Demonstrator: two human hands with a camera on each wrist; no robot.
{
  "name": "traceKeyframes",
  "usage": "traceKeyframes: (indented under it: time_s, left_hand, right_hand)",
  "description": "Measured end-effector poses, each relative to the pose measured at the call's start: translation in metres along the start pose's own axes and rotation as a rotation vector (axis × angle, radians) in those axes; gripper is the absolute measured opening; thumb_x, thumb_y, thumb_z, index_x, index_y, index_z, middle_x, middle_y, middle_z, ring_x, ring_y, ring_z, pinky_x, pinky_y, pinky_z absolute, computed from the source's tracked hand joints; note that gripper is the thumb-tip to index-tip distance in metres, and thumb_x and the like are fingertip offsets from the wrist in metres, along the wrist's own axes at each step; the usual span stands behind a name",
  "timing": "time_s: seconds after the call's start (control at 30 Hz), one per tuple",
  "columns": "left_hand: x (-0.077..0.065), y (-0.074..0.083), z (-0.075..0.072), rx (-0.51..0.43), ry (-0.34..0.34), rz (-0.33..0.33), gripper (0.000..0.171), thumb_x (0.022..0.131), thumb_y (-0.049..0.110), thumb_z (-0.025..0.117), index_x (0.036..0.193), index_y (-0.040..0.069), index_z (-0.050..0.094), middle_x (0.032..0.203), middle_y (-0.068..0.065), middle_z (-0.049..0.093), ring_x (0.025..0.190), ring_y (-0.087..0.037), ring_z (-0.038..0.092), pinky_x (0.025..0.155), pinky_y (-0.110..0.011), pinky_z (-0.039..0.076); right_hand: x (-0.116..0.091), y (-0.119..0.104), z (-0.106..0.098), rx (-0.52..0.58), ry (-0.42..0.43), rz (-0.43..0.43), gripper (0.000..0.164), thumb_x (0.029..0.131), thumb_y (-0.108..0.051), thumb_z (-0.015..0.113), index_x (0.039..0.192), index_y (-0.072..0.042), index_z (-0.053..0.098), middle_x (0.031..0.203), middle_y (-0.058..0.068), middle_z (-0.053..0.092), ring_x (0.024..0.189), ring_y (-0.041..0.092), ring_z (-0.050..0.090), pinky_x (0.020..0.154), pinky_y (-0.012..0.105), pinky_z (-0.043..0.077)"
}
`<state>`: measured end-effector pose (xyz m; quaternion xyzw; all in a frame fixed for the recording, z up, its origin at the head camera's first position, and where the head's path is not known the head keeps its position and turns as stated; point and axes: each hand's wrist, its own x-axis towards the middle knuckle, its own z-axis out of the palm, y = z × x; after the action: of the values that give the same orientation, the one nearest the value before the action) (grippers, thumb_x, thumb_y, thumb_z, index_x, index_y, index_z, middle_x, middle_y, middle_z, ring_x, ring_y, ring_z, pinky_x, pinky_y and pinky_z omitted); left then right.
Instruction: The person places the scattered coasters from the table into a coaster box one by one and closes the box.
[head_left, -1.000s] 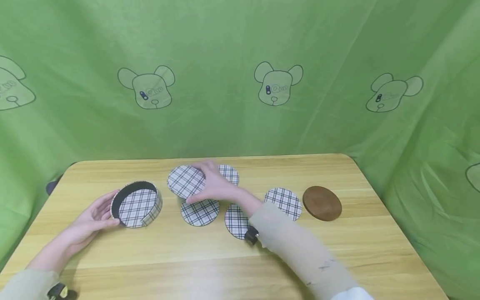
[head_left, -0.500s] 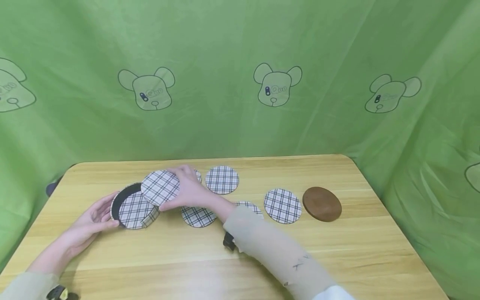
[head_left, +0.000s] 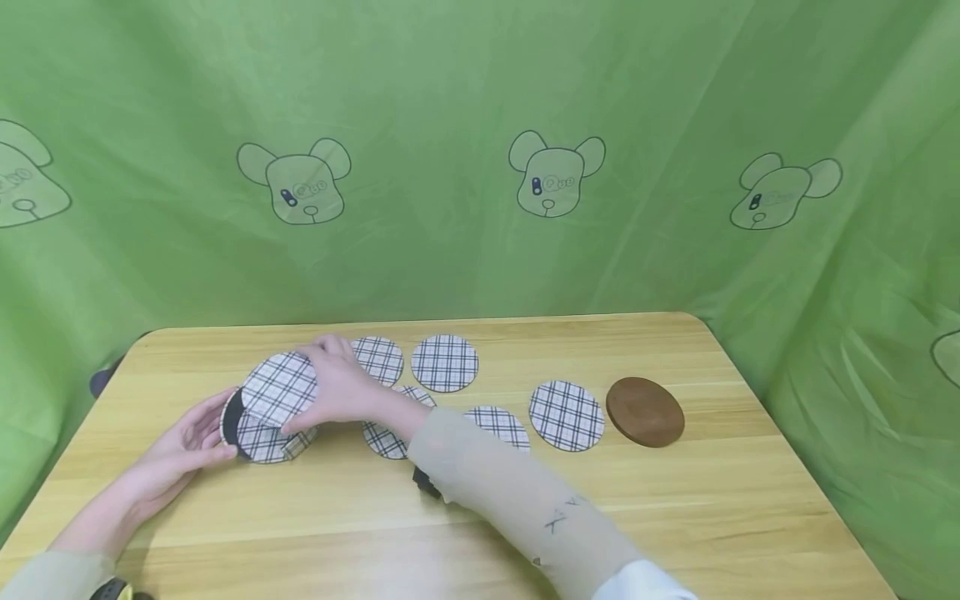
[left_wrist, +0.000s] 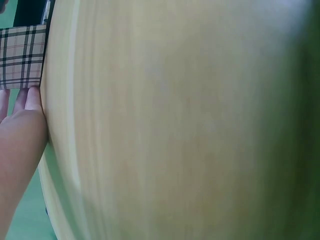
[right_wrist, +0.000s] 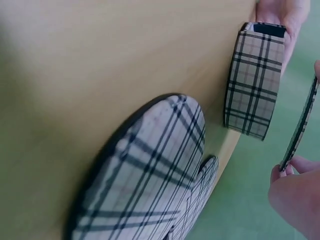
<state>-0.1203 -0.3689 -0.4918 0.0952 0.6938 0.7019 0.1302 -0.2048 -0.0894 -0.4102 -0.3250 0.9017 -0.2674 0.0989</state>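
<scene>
My left hand (head_left: 174,450) holds the side of a round plaid coaster holder (head_left: 231,423) with a black inner wall, standing on the table at the left. In the right wrist view the plaid outer wall (right_wrist: 254,85) of that holder shows, with a gap in its rim. Between thumb and fingers my right hand (head_left: 339,387) grips a round plaid coaster (head_left: 281,388) by its edge, above the holder and hiding much of its inside. Seen edge-on in the right wrist view, the gripped coaster (right_wrist: 300,127) is thin and apart from the holder.
Several more plaid coasters lie on the wooden table (head_left: 720,508): one at the back (head_left: 445,363), a coaster (head_left: 566,416) farther right, others partly behind my right arm. A brown round disc (head_left: 645,412) lies at the right. Green cloth (head_left: 435,242) hangs behind the table.
My right hand has carried the gripped coaster leftward, from above the other coasters to over the holder. My left hand has stayed at the holder's side.
</scene>
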Motion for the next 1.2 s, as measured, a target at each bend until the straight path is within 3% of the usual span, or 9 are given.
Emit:
traceKeyframes:
  time_s: [0.2,0.27,0.33,0.43,0.53,0.63,0.87,1.07,1.2]
  left_hand:
    - [-0.001,0.001,0.001,0.029,0.012,-0.026,0.088,0.096,-0.012,0.062,0.169,0.017,0.022,0.141,0.034,0.047,0.126,0.020,0.051,0.103,0.000,0.042]
    - [-0.002,0.001,0.000,0.046,0.012,-0.039,0.090,0.096,-0.010,0.062,0.170,0.014,0.016,0.151,0.024,0.046,0.126,0.021,0.050,0.102,0.000,0.042]
    - [-0.002,0.002,-0.001,0.061,0.016,-0.056,0.091,0.097,-0.009,0.062,0.171,0.011,0.012,0.163,0.006,0.040,0.126,0.021,0.049,0.102,0.000,0.043]
    - [-0.002,0.002,-0.002,0.085,0.017,-0.079,0.092,0.098,-0.007,0.062,0.171,0.010,0.009,0.175,-0.019,0.014,0.125,0.023,0.048,0.102,0.000,0.043]
    - [-0.001,0.003,-0.002,0.095,0.023,-0.094,0.092,0.098,-0.006,0.063,0.171,0.010,0.008,0.172,-0.032,-0.001,0.124,0.025,0.047,0.102,0.000,0.043]
    - [-0.001,0.004,-0.001,0.098,0.022,-0.096,0.093,0.098,-0.005,0.063,0.171,0.009,0.008,0.171,-0.034,-0.003,0.124,0.025,0.047,0.102,0.000,0.042]
    - [-0.001,0.004,0.000,0.089,0.022,-0.087,0.092,0.097,-0.006,0.063,0.170,0.009,0.009,0.174,-0.024,0.010,0.125,0.023,0.048,0.102,0.000,0.042]
    - [-0.001,0.004,0.000,0.086,0.025,-0.094,0.093,0.098,-0.005,0.064,0.171,0.011,0.009,0.173,-0.029,-0.001,0.124,0.025,0.046,0.103,0.000,0.042]
    - [-0.002,0.003,0.000,0.083,0.024,-0.084,0.093,0.098,-0.005,0.064,0.171,0.013,0.010,0.175,-0.025,0.003,0.125,0.025,0.046,0.104,0.000,0.041]
  right_hand:
    - [0.004,-0.012,0.009,-0.127,-0.024,-0.036,0.117,0.069,-0.057,0.096,0.162,-0.011,0.041,0.162,0.007,0.041,0.147,0.019,0.037,0.124,0.031,0.043]
    - [0.005,-0.014,0.012,-0.163,-0.033,-0.050,0.117,0.069,-0.059,0.095,0.162,-0.011,0.041,0.162,0.006,0.041,0.147,0.018,0.037,0.125,0.030,0.042]
    - [0.006,-0.016,0.015,-0.192,-0.037,-0.058,0.117,0.069,-0.061,0.094,0.161,-0.011,0.042,0.162,0.006,0.042,0.146,0.017,0.038,0.125,0.029,0.041]
    - [0.007,-0.017,0.018,-0.235,-0.040,-0.065,0.116,0.070,-0.064,0.092,0.160,-0.011,0.043,0.162,0.005,0.043,0.145,0.016,0.038,0.125,0.026,0.039]
    - [0.009,-0.018,0.020,-0.266,-0.041,-0.068,0.116,0.069,-0.065,0.092,0.160,-0.011,0.044,0.161,0.004,0.044,0.145,0.015,0.040,0.125,0.025,0.039]
    - [0.009,-0.019,0.022,-0.285,-0.040,-0.064,0.115,0.069,-0.066,0.092,0.159,-0.012,0.045,0.159,0.003,0.045,0.144,0.015,0.041,0.125,0.025,0.039]
    - [0.007,-0.025,0.027,-0.338,-0.026,-0.052,0.114,0.069,-0.069,0.090,0.158,-0.010,0.048,0.154,0.000,0.049,0.140,0.012,0.045,0.122,0.022,0.042]
    - [0.007,-0.031,0.032,-0.435,-0.010,-0.040,0.115,0.071,-0.073,0.087,0.157,-0.009,0.048,0.151,0.001,0.051,0.136,0.012,0.046,0.121,0.022,0.044]
    - [0.007,-0.033,0.036,-0.463,-0.001,-0.024,0.116,0.071,-0.073,0.087,0.158,-0.008,0.046,0.152,0.001,0.051,0.137,0.013,0.046,0.122,0.023,0.043]
